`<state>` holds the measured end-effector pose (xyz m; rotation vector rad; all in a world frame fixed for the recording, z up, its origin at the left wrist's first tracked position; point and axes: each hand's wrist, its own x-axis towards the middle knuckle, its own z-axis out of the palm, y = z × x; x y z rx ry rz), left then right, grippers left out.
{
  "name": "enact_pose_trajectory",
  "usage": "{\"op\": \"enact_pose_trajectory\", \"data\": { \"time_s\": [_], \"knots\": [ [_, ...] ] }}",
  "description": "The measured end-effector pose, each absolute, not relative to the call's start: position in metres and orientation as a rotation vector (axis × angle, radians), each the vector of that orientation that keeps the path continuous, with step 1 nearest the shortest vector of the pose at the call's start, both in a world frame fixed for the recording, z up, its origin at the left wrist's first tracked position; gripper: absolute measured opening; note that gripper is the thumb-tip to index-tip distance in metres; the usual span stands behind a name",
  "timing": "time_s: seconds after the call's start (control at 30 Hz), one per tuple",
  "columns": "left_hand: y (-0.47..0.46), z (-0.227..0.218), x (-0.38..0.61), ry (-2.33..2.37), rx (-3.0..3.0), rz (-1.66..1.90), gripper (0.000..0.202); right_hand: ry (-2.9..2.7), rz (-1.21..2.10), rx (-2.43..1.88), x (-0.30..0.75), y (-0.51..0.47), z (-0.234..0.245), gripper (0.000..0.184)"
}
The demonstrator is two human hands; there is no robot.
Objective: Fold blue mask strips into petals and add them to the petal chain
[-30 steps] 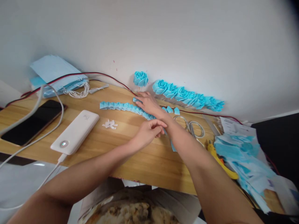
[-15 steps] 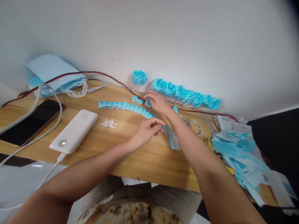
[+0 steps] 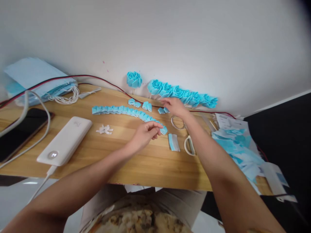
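Observation:
My left hand [image 3: 147, 133] hovers by the near end of a curved row of folded light-blue pieces [image 3: 119, 110] on the wooden table. Its thumb and forefinger are pinched together; anything between them is hidden. Farther back, my right hand [image 3: 175, 106] reaches over a pair of small folded blue pieces [image 3: 161, 111], fingers stretched out; I cannot tell if they touch. To its left lie two more small pairs [image 3: 147, 106]. A flat blue-and-white strip [image 3: 174, 142] rests in front of my hands.
Blue flowers [image 3: 179, 92] line the wall, one [image 3: 134, 79] standing apart. Ring-shaped rolls [image 3: 178, 123] lie near my right forearm. At left are a power bank [image 3: 65, 140], a phone [image 3: 23, 132], cables and stacked face masks [image 3: 36, 76]; at right, blue scraps [image 3: 238, 145]. White strips [image 3: 105, 129] lie mid-table.
The view has swung to the right. My right hand has moved right from one small blue pair to another, uncovering the first. My left hand keeps its pinch near the row's end.

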<state>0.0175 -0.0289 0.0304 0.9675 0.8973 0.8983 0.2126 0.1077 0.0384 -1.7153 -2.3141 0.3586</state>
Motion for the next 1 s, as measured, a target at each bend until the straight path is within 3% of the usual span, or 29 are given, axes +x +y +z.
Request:
{"op": "enact_pose_trajectory", "data": {
  "time_s": [0.3,0.77,1.0],
  "knots": [
    [-0.03,0.027,0.018,0.911,0.993,0.896,0.013,-2.434,0.346,-1.759,0.257,0.094,0.026,0.047],
    [-0.028,0.028,0.019,0.902,0.977,0.904,0.011,-2.312,0.368,-1.69,0.213,0.101,-0.002,0.023],
    [-0.03,0.027,0.019,0.902,0.989,0.905,0.012,-2.299,0.364,-1.64,0.221,0.099,0.016,0.023]
  ]
}}
